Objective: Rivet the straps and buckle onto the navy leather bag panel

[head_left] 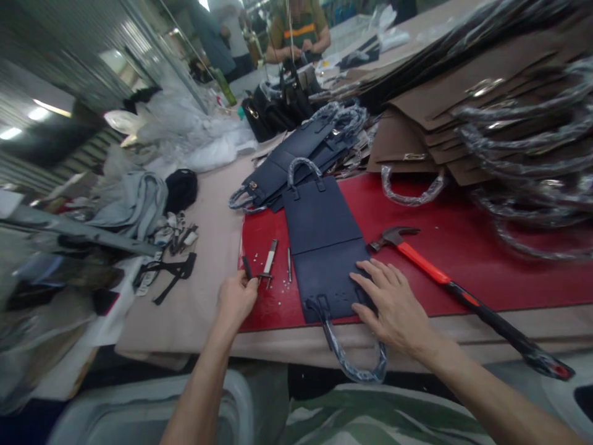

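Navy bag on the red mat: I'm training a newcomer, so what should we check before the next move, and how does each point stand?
1. Bag supported: ok; the body of the navy bag lies on the red mat.
2. Bag steadied: ok; the right hand rests on its lower right side.
3. Left hand free: not ok; the left hand pinches a small dark piece.
4. Hammer near: ok, probably within reach; the hammer lies right of the bag.
5. Mat clear of scraps: not ok; pale bits lie left of the bag.
6. Marks by the near handle clean: cannot tell; too small.
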A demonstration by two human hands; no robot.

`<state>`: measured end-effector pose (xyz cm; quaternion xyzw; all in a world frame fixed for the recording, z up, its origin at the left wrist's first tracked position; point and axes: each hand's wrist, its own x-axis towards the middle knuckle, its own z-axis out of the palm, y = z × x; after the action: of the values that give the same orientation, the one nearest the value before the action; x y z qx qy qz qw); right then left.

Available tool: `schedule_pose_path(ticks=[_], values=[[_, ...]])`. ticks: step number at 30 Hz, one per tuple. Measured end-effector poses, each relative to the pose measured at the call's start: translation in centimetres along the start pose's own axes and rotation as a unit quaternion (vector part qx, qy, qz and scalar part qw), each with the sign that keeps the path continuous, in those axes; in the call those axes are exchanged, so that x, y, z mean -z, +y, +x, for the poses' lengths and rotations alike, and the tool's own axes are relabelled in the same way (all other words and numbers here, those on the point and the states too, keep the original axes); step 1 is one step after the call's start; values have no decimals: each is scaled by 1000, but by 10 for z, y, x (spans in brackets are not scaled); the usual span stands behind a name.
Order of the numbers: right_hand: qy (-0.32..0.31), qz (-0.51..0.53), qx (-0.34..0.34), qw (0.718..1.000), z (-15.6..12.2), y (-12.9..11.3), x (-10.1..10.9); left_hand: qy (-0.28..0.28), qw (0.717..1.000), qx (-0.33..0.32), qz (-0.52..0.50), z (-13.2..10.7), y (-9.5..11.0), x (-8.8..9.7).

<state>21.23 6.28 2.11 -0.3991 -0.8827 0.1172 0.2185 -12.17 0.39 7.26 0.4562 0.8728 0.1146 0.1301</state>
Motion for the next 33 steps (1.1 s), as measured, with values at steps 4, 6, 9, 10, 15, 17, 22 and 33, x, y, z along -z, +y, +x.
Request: schedule_pose_path(ticks=[4,6,9,10,15,17,22,33], values=[[23,-19,25,999,1,7,-6,-11,994,24,111,8,1,2],[28,-28,32,999,1,9,-8,-15,993,23,117,10,3,1],[30,-38,34,998,2,9,-8,-16,993,16,115,11,8,2],[29,-40,34,998,2,9,-8,-13,993,16,119,11,10,3],[28,-42,34,998,1,8,-8,32,993,-18,112,10,39,2],[24,-39,29,999,1,7,-7,-6,996,-53,74,12,56,-4],[-3,-24,7,1000,2,3,-3,-99,993,-33,49,31,87,-23],[-24,10,-23,999,2,-7,4,-145,971,-39,-184,17,77,-16]])
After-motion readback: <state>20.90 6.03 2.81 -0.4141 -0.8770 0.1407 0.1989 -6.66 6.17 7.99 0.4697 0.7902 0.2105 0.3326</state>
